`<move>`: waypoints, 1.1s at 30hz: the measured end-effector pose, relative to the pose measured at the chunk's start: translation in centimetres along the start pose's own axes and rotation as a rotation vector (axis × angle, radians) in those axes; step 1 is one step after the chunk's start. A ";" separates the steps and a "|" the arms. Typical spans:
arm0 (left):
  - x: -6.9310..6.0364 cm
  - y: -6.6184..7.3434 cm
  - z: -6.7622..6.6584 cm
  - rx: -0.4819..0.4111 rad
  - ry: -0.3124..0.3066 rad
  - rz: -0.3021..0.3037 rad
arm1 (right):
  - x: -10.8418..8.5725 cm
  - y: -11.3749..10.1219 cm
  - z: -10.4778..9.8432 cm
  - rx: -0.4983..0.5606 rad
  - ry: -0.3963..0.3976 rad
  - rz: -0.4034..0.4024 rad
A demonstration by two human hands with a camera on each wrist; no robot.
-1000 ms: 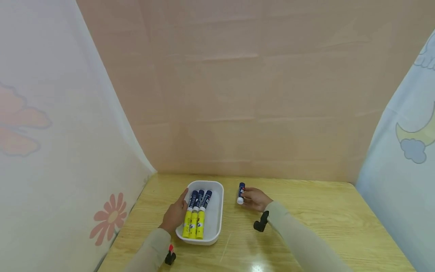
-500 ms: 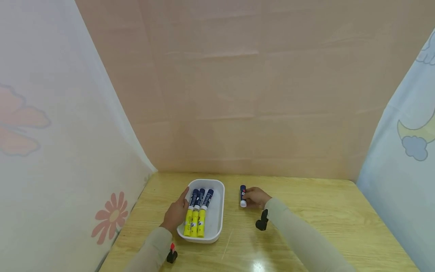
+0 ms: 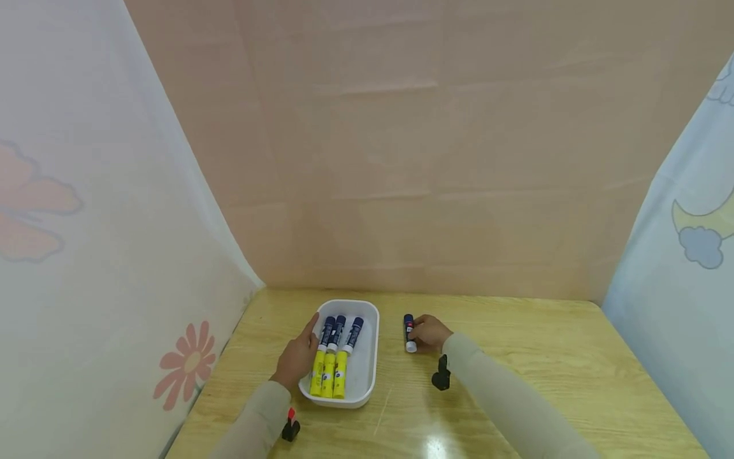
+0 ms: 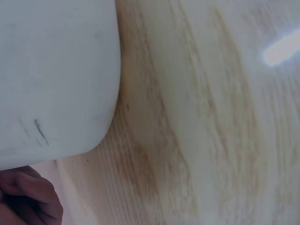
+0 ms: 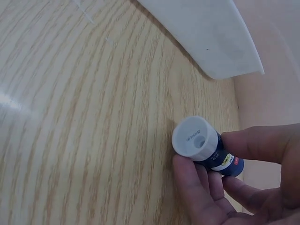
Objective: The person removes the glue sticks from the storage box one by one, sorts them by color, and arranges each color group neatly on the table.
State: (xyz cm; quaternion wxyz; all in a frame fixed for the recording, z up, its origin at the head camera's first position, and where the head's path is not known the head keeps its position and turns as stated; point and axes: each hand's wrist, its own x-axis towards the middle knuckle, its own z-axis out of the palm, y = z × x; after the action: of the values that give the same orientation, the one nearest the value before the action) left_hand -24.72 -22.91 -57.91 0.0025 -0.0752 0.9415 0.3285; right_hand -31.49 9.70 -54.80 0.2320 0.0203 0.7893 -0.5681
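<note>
In the head view my left hand (image 3: 297, 358) grips the left side of a white plastic tub (image 3: 374, 357); curled fingers (image 4: 40, 192) show beside its wall in the left wrist view. Inside the tub lie three navy glue sticks (image 3: 354, 333) with white ends, and nearer me three yellow sticks (image 3: 340, 376) side by side. To the tub's right, my right hand (image 3: 431, 331) pinches another navy glue stick (image 5: 220, 157) between thumb and fingers. Its white end (image 5: 191, 137) points toward me. It is low over the table or touching it; which one I cannot tell.
The wooden table (image 3: 516, 370) runs back to a tan cloth backdrop (image 3: 424, 191). White printed cloths hang at the left (image 3: 143, 255) and right (image 3: 676, 280). Black wrist-worn devices sit on both wrists, one (image 3: 441, 375) at the right.
My right hand has lowered the navy glue stick a little toward the table. In the tub, the rightmost navy stick has shifted slightly right. My left hand stays on the tub.
</note>
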 end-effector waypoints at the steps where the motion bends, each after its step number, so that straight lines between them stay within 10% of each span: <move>1: 0.0 0.0 0.0 0.001 0.000 0.001 | 0.0 -0.1 0.0 -0.004 0.005 0.001; 33: -0.3 0.0 -0.2 0.000 0.022 0.001 | 0.1 0.6 0.1 -0.044 0.030 0.004</move>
State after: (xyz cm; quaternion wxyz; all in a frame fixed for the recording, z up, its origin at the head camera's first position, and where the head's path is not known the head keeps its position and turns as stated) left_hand -24.47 -22.98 -57.76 -0.0080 -0.0784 0.9416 0.3275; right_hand -31.39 9.81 -55.39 0.2217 0.0253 0.8050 -0.5497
